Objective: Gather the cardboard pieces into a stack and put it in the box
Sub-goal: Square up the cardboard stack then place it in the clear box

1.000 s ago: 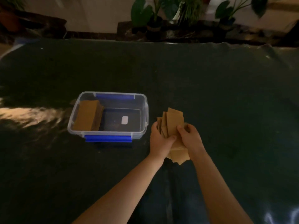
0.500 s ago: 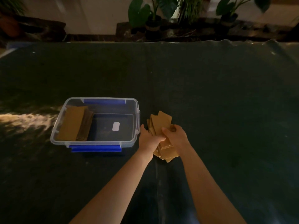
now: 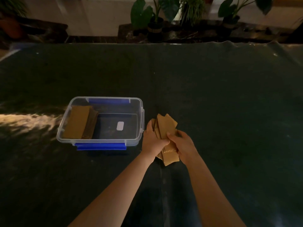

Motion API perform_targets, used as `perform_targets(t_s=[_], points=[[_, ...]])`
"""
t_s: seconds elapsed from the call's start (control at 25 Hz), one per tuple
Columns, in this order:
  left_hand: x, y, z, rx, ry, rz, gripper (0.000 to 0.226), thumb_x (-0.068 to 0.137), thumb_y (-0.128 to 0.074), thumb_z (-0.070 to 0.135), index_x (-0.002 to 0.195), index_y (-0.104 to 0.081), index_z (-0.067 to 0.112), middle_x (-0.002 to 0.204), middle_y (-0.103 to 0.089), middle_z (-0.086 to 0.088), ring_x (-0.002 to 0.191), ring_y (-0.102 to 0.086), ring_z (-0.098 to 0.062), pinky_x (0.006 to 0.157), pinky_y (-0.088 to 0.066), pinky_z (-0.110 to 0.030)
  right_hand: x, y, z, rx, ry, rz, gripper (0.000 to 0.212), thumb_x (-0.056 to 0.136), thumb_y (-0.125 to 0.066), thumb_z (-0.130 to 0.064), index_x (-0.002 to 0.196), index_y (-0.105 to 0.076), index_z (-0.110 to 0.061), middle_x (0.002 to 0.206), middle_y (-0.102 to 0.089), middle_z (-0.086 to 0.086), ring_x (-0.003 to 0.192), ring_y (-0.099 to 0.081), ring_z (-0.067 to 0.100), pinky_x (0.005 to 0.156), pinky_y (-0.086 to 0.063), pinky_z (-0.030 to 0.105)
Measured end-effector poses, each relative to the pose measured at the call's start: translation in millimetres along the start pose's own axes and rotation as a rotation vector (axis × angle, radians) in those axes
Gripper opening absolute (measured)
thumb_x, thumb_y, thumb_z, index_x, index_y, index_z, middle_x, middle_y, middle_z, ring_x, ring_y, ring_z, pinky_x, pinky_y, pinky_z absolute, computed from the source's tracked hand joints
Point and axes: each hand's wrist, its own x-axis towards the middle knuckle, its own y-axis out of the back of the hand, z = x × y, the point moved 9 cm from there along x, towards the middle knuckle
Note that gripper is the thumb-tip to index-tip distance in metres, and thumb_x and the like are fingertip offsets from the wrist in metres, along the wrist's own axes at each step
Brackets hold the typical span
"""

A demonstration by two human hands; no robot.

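Brown cardboard pieces (image 3: 165, 126), fanned unevenly, sit clamped between my left hand (image 3: 153, 140) and right hand (image 3: 182, 144), just right of the clear plastic box with blue latches (image 3: 100, 145) on the dark table cover (image 3: 229, 95). Another brown cardboard stack (image 3: 77, 122) leans inside the box's left end. Leafy potted plants (image 3: 154, 15) line the far edge. My grip matches a moment ago; nothing blocks the box.

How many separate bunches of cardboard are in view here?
2. One stack lies inside the clear box, at its left end. The other bunch is held between the left hand and right hand, right of the box.
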Motion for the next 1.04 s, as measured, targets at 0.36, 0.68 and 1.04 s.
perform_targets(t_s=[0.36,0.68,1.04], points=[[-125,72,20,0.475,-0.278,-0.073,0.095,0.071,-0.068,0.028,0.124,0.001,0.065,0.136,-0.035,0.019,0.096,-0.031,0.025,0.069,-0.031,-0.003,-115,-52,42,0.019,0.154,-0.237,0.102,0.054,-0.082,-0.048,0.138,-0.028,-0.026,0.125,-0.054,-0.008,0.111,-0.056,0.009,0.091,-0.051,0.033],[-165,146,4,0.958,-0.498,-0.157,0.107,0.073,-0.065,0.016,0.135,0.014,0.052,0.135,-0.040,0.009,0.104,-0.037,0.003,0.086,-0.026,-0.017,-127,-125,28,-0.123,0.372,-0.439,0.111,0.054,-0.058,-0.080,0.143,-0.008,-0.038,0.147,-0.024,-0.020,0.134,-0.026,-0.003,0.108,-0.030,0.025],[-149,162,-32,0.863,-0.507,-0.090,0.117,0.061,-0.077,0.037,0.139,0.010,0.045,0.137,-0.022,0.018,0.107,-0.035,0.005,0.080,-0.025,-0.009,-112,-155,41,-0.098,0.547,-0.247,0.041,0.087,-0.044,-0.044,0.121,-0.056,-0.024,0.115,-0.063,-0.009,0.105,-0.058,-0.001,0.085,-0.046,0.009]])
